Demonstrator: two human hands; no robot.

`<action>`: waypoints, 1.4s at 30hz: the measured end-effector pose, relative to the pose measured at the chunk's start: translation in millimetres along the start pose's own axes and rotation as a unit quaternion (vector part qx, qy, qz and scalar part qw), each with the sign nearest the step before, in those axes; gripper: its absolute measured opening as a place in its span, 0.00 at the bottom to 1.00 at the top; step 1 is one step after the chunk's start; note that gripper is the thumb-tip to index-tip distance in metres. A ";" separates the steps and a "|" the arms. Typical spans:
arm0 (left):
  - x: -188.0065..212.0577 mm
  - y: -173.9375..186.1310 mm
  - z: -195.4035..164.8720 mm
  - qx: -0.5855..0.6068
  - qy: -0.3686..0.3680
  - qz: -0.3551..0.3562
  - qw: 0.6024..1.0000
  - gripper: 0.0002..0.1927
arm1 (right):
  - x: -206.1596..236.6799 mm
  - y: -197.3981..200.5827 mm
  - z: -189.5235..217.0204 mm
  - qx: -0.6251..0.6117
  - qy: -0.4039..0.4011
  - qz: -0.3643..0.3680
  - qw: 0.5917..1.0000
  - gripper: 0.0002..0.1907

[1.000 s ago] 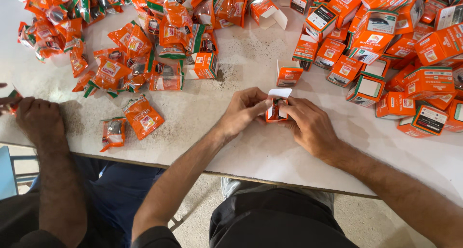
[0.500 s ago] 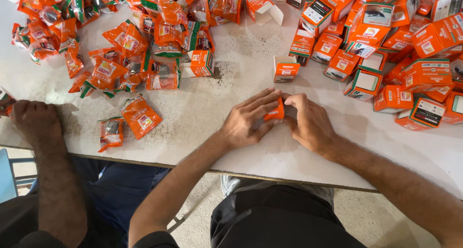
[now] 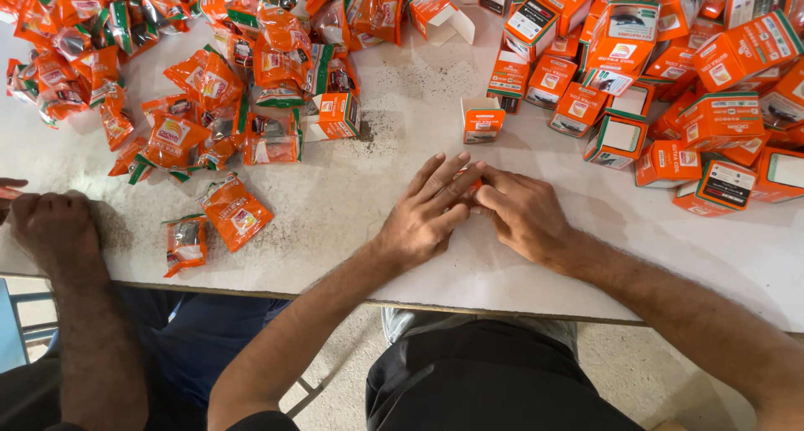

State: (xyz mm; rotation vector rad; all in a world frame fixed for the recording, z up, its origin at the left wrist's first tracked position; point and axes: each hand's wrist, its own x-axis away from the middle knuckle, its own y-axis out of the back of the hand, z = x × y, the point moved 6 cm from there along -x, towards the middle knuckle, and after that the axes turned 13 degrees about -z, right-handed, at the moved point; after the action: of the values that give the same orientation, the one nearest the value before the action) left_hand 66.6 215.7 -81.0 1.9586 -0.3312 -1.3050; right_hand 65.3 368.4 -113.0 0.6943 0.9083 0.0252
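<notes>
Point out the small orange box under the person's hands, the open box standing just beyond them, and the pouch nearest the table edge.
small orange box [image 3: 474, 182], head view, sliver showing between the fingers.
open box [image 3: 482, 119], head view, its front face.
pouch [image 3: 184, 242], head view, its middle.

A small orange item [image 3: 474, 182] lies almost wholly hidden between left hand [image 3: 427, 213] and right hand [image 3: 523, 213].

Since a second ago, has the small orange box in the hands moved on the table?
Yes. The small orange box has come down between the left hand and right hand, flat toward the table, now nearly covered; the open box behind stays put.
</notes>
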 end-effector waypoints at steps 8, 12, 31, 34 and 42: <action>-9.4 25.2 22.6 0.013 0.120 -0.176 0.977 0.28 | -26.7 87.2 -36.0 0.186 0.030 -0.216 0.958 0.18; -43.7 -7.1 48.6 0.010 0.139 -0.117 0.983 0.42 | -35.3 95.1 -27.5 0.264 0.027 -0.205 0.942 0.33; 39.6 120.8 122.2 -0.372 0.176 -0.046 0.910 0.32 | -10.7 -2.1 -16.2 -0.309 -0.175 -0.005 0.935 0.40; 60.8 131.9 144.4 -0.394 0.206 0.027 0.895 0.39 | -13.6 -13.5 -0.8 -0.172 -0.088 0.061 0.979 0.38; 49.0 103.8 102.7 -0.113 0.310 -0.011 0.944 0.17 | -4.3 -14.2 -24.3 -0.133 -0.269 0.040 0.953 0.47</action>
State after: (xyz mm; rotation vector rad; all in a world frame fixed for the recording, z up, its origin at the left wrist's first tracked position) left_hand 17.5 70.8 -62.3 2.0542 0.1466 -0.6420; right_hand 41.1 369.1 -127.9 0.4504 0.3423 0.0287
